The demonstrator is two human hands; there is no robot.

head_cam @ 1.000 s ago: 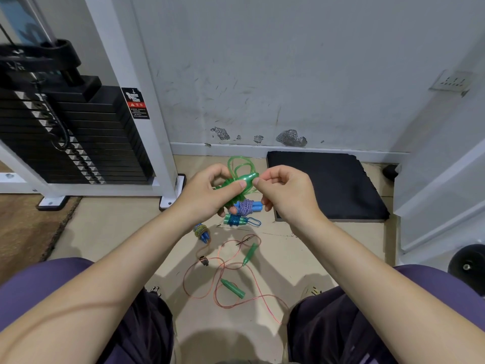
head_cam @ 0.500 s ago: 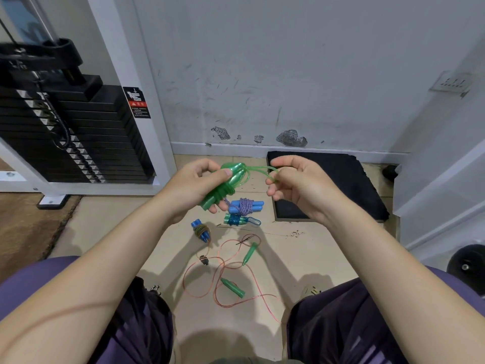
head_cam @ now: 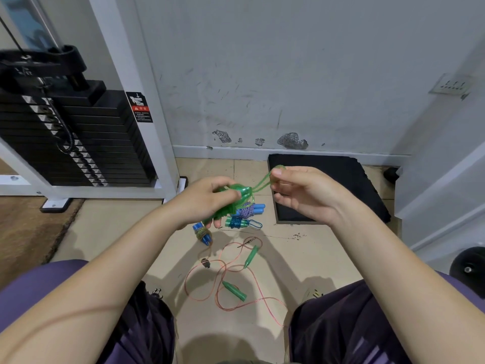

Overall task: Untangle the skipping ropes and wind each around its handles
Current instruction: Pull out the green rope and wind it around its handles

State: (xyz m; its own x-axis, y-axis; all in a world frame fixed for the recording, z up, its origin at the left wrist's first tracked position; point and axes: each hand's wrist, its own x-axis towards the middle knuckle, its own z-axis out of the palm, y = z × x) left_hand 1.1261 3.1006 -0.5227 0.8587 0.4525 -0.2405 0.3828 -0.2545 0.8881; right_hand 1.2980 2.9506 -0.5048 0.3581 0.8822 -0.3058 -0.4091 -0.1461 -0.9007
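My left hand [head_cam: 207,199] grips the green handles [head_cam: 231,203] of a green skipping rope held above the floor. My right hand [head_cam: 304,193] pinches a loop of its green cord [head_cam: 262,183] and holds it taut up to the right. On the floor lie three wound ropes: one with blue handles and purple-white cord [head_cam: 249,209], one with teal handles and blue cord [head_cam: 237,222], one with blue handles and yellowish cord [head_cam: 202,233]. Nearer me a thin orange rope [head_cam: 228,285] with green handles [head_cam: 234,290] lies loose and looped.
A black foam mat [head_cam: 341,179] lies by the wall at right. A white-framed weight stack [head_cam: 78,143] stands at left, with a brown rug [head_cam: 29,232] in front. My knees flank the floor patch; a black round weight [head_cam: 469,269] sits far right.
My right hand has moved up and to the right, drawing the green loop out from the handles. My left hand turned the green handles slightly and stayed in place.
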